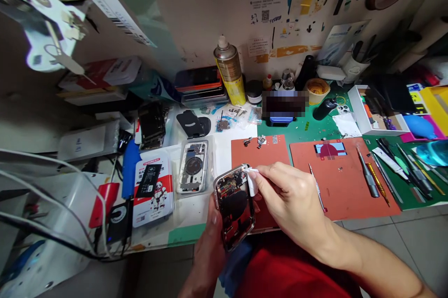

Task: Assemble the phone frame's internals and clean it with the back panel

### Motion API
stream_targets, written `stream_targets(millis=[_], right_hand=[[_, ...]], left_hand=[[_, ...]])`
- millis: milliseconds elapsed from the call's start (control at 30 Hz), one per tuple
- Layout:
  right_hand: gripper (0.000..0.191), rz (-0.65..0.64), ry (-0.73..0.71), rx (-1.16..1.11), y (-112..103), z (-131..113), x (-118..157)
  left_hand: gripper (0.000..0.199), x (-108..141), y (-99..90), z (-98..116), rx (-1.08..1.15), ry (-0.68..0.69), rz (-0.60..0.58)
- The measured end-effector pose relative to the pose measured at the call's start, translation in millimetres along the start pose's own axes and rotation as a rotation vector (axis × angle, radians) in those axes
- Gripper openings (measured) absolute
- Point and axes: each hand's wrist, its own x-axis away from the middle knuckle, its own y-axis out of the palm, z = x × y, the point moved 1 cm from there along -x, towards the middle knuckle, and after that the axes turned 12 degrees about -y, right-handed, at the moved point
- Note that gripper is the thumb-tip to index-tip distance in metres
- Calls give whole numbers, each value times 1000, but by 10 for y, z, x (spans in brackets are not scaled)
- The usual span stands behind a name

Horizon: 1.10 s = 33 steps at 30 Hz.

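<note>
Orange mats point(269, 155) lie beyond an opened phone body point(235, 209), clasped in the left hand point(209, 244), fingers partly hidden behind it. The right hand point(292, 195) pinches a white wipe point(251, 185) between thumb and fingers at the body's upper edge. Opening is judged complete, closure not; small loose parts point(261, 141) lie on one mat.

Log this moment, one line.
left hand: holds opened phone | right hand: pinches white tissue-like piece at phone's upper corner | tools: right mat

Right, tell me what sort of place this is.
Probably a phone repair workshop: an opened metal-framed phone, a white-framed phone housing, and slender grey and gold tools on a reddish-brown mat.
</note>
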Motion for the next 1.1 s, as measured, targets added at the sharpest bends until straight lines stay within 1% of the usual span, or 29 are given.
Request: stream_targets(millis=[100,167,233,333,400,500,567,633,700,767,833,867,933,1033,1100], right_hand=[[28,3,2,21,16,8,-17],[31,-5,7,39,31,17,-20],[34,-22,11,56,39,28,-18],[37,-77,1,75,14,40,-34],[36,-146,0,83,-33,47,-86],[35,-311,66,54,-117,74,-239],[38,-419,125,-16,-163,111,-366],[42,-485,172,-115,-201,162,-484],[42,-518,201,-207,-248,221,-571],[40,-555,208,-283,-313,268,-616],[41,-584,190,-346,-389,288,-616],[43,-589,176,-367,-422,287,-601],[44,-555,141,-356,-461,268,-542],[38,-420,39,-250,-426,216,-401],[34,-311,-49,-147,-366,186,-296]], left_hand=[[65,-9,-26,-70,-66,-12,51],[71,-4,-14,-123,-85,4,79],[72,5,16,-148,-110,35,72],[71,12,69,-117,-142,78,46],[71,10,101,-60,-147,80,35],[72,12,163,51,-179,97,-4],[68,23,204,112,-194,152,-20],[65,29,215,140,-170,194,-7],[68,16,180,134,-106,144,11],[72,-15,125,121,-11,18,17],[69,-43,101,133,100,-107,11],[65,-48,114,153,153,-143,2],[59,-38,191,218,226,-159,-51],[59,13,344,318,248,-141,-157],[59,48,396,353,247,-146,-187]])
